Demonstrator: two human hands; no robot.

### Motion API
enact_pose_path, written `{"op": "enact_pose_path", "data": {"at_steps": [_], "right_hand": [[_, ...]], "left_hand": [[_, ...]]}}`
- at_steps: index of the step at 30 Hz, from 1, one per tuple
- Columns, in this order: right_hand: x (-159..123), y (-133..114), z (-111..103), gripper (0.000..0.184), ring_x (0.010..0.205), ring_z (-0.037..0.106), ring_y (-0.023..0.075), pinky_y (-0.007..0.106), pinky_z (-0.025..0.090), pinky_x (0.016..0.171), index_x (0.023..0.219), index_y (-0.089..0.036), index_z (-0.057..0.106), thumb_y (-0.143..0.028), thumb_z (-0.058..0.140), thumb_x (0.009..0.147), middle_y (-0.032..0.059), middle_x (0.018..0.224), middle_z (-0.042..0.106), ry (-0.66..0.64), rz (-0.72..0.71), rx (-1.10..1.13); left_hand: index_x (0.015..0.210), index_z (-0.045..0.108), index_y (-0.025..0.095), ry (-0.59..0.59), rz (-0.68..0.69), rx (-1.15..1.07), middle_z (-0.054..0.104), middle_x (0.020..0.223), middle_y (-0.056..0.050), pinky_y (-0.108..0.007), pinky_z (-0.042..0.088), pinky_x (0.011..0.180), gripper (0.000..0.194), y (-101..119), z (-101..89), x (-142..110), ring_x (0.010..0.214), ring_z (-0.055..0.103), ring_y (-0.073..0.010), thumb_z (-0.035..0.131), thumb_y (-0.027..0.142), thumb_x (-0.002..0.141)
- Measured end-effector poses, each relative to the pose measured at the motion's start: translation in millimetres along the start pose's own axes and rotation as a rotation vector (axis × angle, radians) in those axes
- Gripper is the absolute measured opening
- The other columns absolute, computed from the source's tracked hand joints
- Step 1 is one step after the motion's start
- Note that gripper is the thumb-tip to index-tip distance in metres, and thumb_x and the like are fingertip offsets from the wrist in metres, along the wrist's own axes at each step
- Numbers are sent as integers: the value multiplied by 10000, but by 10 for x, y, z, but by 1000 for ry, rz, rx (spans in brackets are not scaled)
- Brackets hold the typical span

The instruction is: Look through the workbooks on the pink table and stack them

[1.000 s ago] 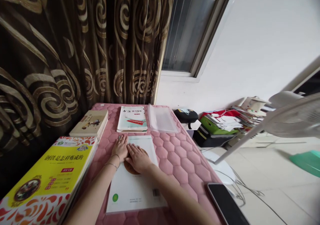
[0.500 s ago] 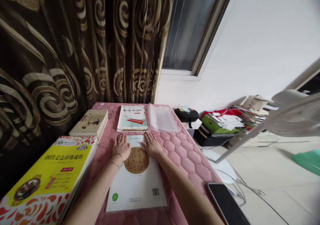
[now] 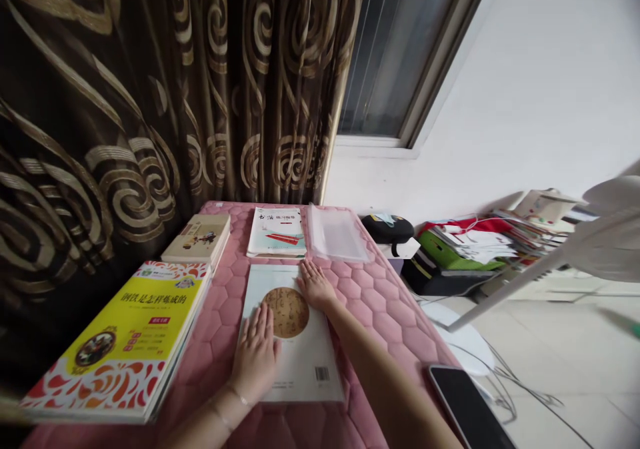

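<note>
A pale book point(image 3: 305, 369) with a round tan patch of handwriting and a barcode lies flat in front of me. It looks like it has a clear cover on it. My left hand point(image 3: 257, 352) rests flat on its left side, fingers stretched toward the round patch. At its upper right edge lies my right hand point(image 3: 316, 286), palm down with fingers extended. Just beyond the book is a stack of thin booklets point(image 3: 276, 230) with a red design on top. Clear plastic covers point(image 3: 337, 234) lie to the right of that stack.
Left of me stand a yellow book stack point(image 3: 135, 322) and a smaller beige book stack point(image 3: 197, 237). A phone point(image 3: 470, 406) lies at the right edge of the pink quilted surface point(image 3: 385, 316). Beyond it stands a white fan point(image 3: 520, 289), with cables on the floor.
My left hand has slid down the book toward me, from its top left to its middle left. My right hand stays near the upper right edge. The view has shifted slightly left.
</note>
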State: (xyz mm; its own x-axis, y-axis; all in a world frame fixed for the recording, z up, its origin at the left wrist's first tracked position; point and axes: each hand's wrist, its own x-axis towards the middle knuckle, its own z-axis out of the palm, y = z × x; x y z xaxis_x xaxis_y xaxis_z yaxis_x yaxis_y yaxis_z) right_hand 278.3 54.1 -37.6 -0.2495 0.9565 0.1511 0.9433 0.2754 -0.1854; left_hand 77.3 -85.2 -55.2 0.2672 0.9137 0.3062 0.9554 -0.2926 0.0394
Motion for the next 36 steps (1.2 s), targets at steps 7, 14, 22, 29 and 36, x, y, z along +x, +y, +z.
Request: {"op": "enact_pose_path", "data": {"at_steps": [7,14,22,29,36], "right_hand": [[29,-3,-102,586,1464,169,237,435,134,1187,1502,-70,269,-378,264,1004,134,1571,210,-46,20,-3],[-529,-798,-120,588,1461,161,300,489,188,1172,1480,-46,320,-360,347,984,178,1562,173,-10,43,-25],[-1555,-929,39,623,1444,225,255,426,285,1167,1475,-59,325,-464,261,1007,136,1544,226,86,-137,34],[-1680,-491,22,578,1437,245,279,519,298,1146,1512,-123,240,-404,286,1010,109,1542,248,150,-135,-38],[-1676,-529,79,534,1434,254,273,500,301,1147,1491,-110,304,-337,280,1008,113,1537,269,132,-138,-85]], "left_hand": [[1442,423,125,40,-1,50,335,1532,-104,-457,282,1160,566,-213,-38,-288,1413,336,-253,330,315,918],[1454,398,114,135,45,90,368,1522,-121,-466,293,1147,577,-213,-7,-281,1411,336,-266,356,266,899],[1412,446,65,221,103,136,403,1501,-148,-452,321,1120,542,-227,-11,-292,1395,360,-267,365,255,911],[1419,442,80,146,56,107,398,1503,-145,-486,296,1130,549,-200,-70,-263,1386,377,-274,342,284,919],[1454,398,139,82,134,48,404,1509,-114,-487,333,1109,556,357,-99,-216,1382,382,-267,353,206,904]]}}
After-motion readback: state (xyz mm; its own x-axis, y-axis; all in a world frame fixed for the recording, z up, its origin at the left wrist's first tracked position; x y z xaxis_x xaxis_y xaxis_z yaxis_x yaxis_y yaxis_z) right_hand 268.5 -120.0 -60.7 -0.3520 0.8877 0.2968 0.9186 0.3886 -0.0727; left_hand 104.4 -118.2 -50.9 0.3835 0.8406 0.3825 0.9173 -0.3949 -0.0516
